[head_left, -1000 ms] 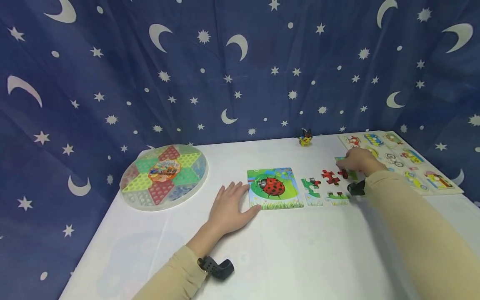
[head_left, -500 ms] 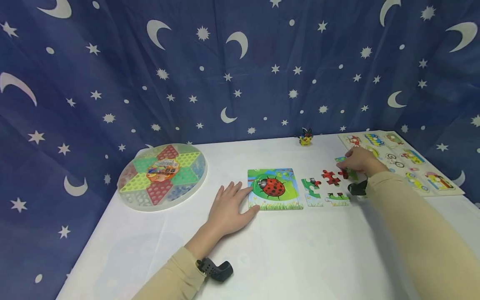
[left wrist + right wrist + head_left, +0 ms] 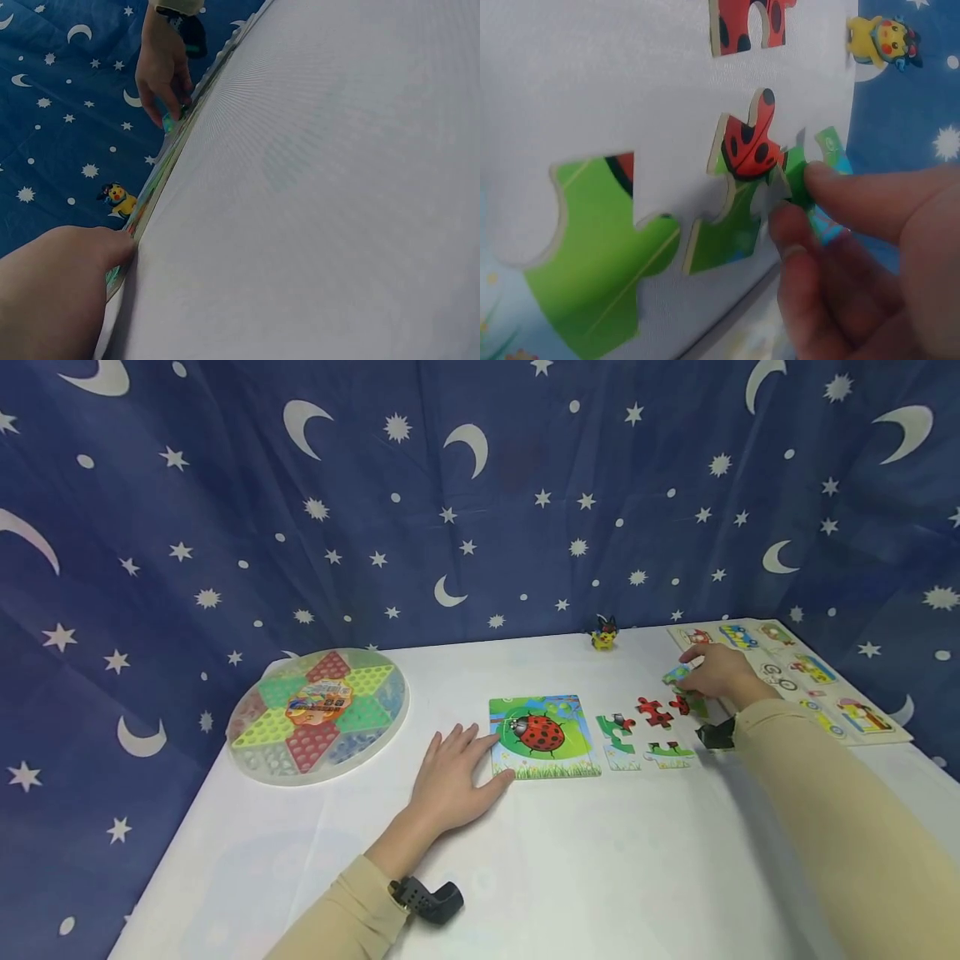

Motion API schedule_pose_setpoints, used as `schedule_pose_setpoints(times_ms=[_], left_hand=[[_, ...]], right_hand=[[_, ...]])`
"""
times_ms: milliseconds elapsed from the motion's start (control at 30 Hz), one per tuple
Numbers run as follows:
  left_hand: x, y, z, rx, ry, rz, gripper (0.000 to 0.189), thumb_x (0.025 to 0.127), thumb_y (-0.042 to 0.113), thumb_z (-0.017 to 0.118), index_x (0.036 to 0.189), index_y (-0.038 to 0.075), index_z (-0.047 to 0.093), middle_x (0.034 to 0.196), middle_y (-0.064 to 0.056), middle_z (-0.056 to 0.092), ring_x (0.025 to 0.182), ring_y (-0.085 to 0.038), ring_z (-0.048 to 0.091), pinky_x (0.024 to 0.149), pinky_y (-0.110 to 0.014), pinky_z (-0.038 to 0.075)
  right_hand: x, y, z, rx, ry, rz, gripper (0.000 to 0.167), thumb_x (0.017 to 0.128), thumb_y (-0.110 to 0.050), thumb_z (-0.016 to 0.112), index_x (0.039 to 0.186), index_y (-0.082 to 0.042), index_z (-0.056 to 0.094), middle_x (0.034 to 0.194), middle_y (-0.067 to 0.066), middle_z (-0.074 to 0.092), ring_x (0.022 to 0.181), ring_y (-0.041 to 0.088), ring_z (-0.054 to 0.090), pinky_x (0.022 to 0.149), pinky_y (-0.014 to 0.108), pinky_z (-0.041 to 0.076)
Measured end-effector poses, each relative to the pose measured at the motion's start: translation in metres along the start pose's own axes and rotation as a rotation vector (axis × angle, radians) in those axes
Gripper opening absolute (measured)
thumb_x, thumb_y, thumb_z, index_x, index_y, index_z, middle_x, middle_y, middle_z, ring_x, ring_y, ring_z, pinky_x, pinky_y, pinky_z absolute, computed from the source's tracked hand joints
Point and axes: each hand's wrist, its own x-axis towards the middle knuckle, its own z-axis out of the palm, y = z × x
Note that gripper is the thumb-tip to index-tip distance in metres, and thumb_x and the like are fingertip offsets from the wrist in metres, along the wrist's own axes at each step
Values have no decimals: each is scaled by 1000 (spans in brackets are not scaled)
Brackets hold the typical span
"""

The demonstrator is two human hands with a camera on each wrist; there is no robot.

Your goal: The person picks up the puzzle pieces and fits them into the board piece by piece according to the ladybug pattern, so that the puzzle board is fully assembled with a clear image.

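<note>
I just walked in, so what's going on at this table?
Someone's right hand pinches a green-and-blue puzzle piece, next to several loose pieces that lie apart on the white table. The left hand rests at the left side of a ladybug board, which lies flat between the left hand and the loose pieces. Farther off are a round star-patterned board, a small yellow figure and a picture board.

A white table (image 3: pixel 585 868) bears a ladybird board (image 3: pixel 542 737), puzzle pieces (image 3: pixel 654 713), vehicle board (image 3: pixel 816 689), yellow figurine (image 3: pixel 603 637) and (leftmost) round star-patterned board (image 3: pixel 318 714).
</note>
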Motion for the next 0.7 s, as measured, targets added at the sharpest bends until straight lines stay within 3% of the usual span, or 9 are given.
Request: schedule_pose_setpoints(times_ms=[167,400,500,600,700], left_hand=[[0,0,-2,4,-10,-4,65,96,58,58,148,18,57,156,-15,45,149,-36,31,124,-55,12],[0,-1,-1,13,-6,-1,66,96,59,57,147,18,57,156,-15,46,149,-37,32,124,-56,13],[-1,-1,-1,9,-2,-5,65,96,59,58,147,18,58,156,-15,46,149,-37,32,123,-56,13],[-1,-1,0,2,1,-1,65,96,59,57,147,18,58,156,-15,46,149,-37,32,123,-56,13],[0,-1,1,0,6,5,65,96,60,56,147,18,58,155,-15,47,149,-37,33,123,-56,14]], right_hand=[[-1,2,1,-13,7,-5,45,93,-18,72,133,-2,61,107,24,64,87,34,58,80,52,49],[-3,-1,3,17,9,-37,42,95,-15,65,131,6,56,94,18,65,81,29,59,70,39,48],[-4,-3,6,78,-6,-54,44,96,-14,64,132,8,54,94,18,64,75,24,61,65,33,51],[-6,-6,8,143,-38,-53,47,97,-14,64,137,8,51,100,21,62,75,22,62,64,32,54],[-9,-10,10,157,-55,-58,51,97,-17,64,140,6,50,114,27,58,88,30,60,72,38,54]])
